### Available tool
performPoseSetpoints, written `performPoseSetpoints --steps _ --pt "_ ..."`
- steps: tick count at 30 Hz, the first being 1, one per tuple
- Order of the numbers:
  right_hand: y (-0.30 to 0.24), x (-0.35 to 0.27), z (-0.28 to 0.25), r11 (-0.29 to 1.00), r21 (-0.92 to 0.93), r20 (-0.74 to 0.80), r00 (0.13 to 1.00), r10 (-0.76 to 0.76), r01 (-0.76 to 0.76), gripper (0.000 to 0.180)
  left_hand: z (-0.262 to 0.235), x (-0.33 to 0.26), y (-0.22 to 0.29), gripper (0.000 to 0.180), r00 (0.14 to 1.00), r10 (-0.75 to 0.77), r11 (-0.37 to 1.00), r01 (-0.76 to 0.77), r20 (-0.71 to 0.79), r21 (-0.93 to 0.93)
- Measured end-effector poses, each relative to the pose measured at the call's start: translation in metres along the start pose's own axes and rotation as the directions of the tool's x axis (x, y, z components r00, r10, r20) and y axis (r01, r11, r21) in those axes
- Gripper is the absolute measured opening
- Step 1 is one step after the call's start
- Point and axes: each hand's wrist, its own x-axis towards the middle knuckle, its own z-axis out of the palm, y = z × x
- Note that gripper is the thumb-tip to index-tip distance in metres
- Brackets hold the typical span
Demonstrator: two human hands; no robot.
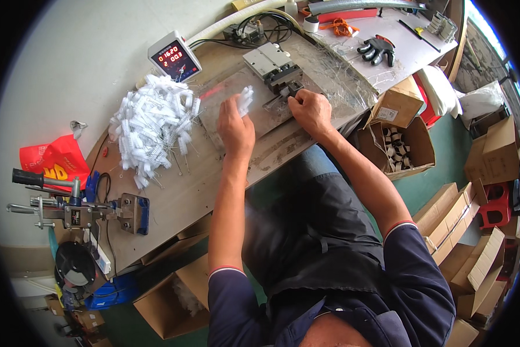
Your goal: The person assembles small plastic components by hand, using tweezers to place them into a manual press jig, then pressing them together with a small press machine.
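Forearms enter from the lower edge. Left hand [235, 128], fingers curled, pinches a small white coiled part [246, 99] above the table [179, 196]. Right hand [310, 110], fingers bent and closed, presses at the small metal fixture [274, 66], fingertips touching its front. White coiled parts in a heap [153, 130] lie left of the hands; a digital counter [174, 59] stands beyond.

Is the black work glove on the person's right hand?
No, the black work glove lies on the far white table surface, and the right hand is bare at the small metal machine.
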Motion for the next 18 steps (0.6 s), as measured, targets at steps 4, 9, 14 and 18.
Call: performPoseSetpoints --steps 4,9,14,18 --pt "0.001 -0.003 0.002 1.0 -0.009 0.001 1.0 -0.027 0.027 0.028 0.0 -0.004 0.003 0.024 0.998 -0.001 1.0 -0.001 0.068 0.03" --pt "0.005 -0.003 -0.001 0.998 -0.042 -0.024 0.999 -0.036 0.035 0.028 0.009 -0.003 0.021 0.023 0.954 0.025 1.0 -0.023 0.298 -0.012" --pt "0.007 0.001 -0.003 0.998 -0.049 -0.014 0.999 -0.034 0.034 0.028 0.025 -0.003 0.025 0.02 0.95 0.082 0.995 -0.095 0.302 0.031" --pt "-0.005 0.001 0.014 0.997 -0.042 -0.028 0.998 -0.061 0.06 0.026 0.023 -0.006 0.006 0.018 0.973 0.078 0.996 -0.085 0.216 0.023"
